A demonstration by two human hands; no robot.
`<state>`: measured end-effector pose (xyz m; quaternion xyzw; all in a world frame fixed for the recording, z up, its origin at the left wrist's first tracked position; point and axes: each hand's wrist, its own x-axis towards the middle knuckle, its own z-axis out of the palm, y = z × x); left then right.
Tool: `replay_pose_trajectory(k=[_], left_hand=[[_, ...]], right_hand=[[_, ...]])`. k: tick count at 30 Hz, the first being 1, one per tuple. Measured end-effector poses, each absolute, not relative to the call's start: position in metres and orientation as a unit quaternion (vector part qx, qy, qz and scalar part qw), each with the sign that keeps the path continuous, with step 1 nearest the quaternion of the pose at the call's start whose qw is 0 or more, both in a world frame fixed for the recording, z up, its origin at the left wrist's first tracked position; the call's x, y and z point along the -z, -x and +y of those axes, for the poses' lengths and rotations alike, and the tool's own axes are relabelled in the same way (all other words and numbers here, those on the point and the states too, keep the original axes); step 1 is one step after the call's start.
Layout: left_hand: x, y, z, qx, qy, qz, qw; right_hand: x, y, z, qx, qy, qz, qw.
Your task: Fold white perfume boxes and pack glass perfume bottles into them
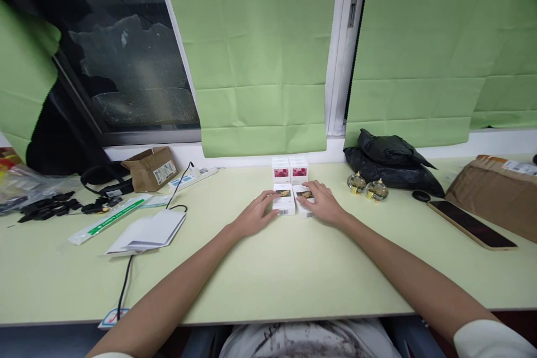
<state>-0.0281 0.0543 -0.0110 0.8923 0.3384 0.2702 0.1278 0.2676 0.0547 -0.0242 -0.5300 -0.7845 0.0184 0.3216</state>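
Observation:
Two small white cartons with a yellow picture and a barcode lie side by side on the table, a narrow gap between them. My left hand (253, 216) grips the left carton (286, 204) along its left side, fingertips on the top edge and thumb near the front corner. Over the right carton (301, 192), my right hand (322, 205) curls its fingers, covering the right part of it. Directly behind stand several white boxes with pink-red pictures (290, 172), packed close together in a block.
Two round glass bottles with gold tops (367, 187) stand right of my hands, before black plastic bags (390, 162). A phone (472, 225) and brown package (495, 193) lie farther right. Leftward are white papers (153, 230), a black cable (125, 285) and an open cardboard box (147, 173).

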Motion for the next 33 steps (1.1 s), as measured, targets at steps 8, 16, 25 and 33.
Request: replay_pose_trajectory(k=[8,16,25,33], left_hand=[[0.0117,0.0293,0.0563,-0.274,-0.898,0.325,0.11],[0.0121,0.0291,0.0558,-0.274,-0.899,0.324,0.104],[0.0147,0.0314,0.0584,-0.271,-0.899,0.328,0.11],[0.0145,0.0316,0.0578,-0.27,-0.899,0.329,0.107]], right_hand=[[0.0185,-0.271,0.0478,-0.033,0.438,-0.858,0.266],[0.0195,-0.269,0.0497,-0.004,0.425,-0.867,0.261],[0.0184,-0.2667,0.0456,0.008,0.428,-0.866,0.259],[0.0208,-0.2657,0.0476,0.012,0.435,-0.863,0.256]])
